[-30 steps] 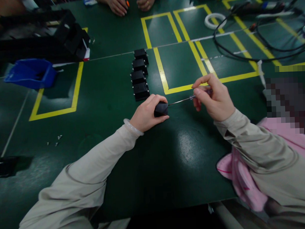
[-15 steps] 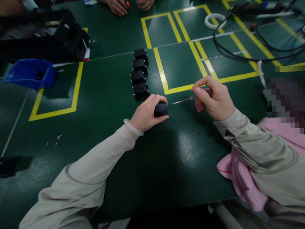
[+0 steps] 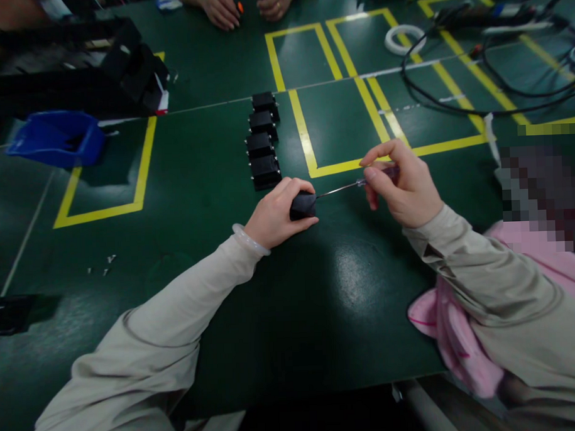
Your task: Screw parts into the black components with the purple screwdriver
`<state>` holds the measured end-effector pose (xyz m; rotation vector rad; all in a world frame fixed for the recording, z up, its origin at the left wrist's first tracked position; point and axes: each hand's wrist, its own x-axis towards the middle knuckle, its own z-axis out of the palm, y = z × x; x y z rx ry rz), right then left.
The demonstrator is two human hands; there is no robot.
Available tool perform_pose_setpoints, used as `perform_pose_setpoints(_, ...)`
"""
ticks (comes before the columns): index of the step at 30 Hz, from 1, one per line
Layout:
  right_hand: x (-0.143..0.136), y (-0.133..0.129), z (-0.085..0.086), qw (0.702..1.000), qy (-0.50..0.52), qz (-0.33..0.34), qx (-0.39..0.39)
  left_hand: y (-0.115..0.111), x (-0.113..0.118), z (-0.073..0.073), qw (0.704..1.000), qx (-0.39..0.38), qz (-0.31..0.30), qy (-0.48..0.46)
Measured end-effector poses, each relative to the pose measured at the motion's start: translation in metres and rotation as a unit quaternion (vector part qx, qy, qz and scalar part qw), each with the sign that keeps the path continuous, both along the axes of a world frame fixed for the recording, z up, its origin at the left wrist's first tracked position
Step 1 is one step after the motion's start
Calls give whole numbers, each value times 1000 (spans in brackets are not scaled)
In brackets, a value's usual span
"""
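Observation:
My left hand [image 3: 280, 212] is closed around a small black block [image 3: 303, 205], pressing it on the green table. In my right hand [image 3: 402, 183] is a screwdriver [image 3: 338, 189], its handle pinched between thumb and fingers. The thin metal shaft runs left, and its tip meets the right side of the block. Whether a screw sits at the tip cannot be made out. Just beyond my left hand stands a row of several similar black blocks [image 3: 266, 171], with small bright screw ends on their sides. To the left lie a few loose screws [image 3: 108, 262].
A blue bin [image 3: 58, 138] stands at left, before a large black tray [image 3: 65, 75]. Another person's hands [image 3: 224, 9] rest at the far side. A white tape ring [image 3: 404, 40] and black cables [image 3: 453, 111] lie at right. Pink cloth [image 3: 461, 335] is under my right forearm.
My right hand's fingers have shifted slightly on the screwdriver handle. The block and my left hand have stayed practically in place.

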<state>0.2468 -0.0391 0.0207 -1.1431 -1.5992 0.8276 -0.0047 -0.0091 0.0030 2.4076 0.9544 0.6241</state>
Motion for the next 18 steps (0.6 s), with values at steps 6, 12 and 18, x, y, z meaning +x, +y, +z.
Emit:
perform_pose_setpoints(6,1,0,-1,1000,1,0,-1,1,-1,-1,1000,8,-1,0)
perform_pose_setpoints(12,1,0,1,1000,4,9,-2,1,0,-1,1000,9,-2,-1)
perform_pose_setpoints(18,0,-1,2,1000,6,6,-11,1,-1,-2,1000,10,-3,-1)
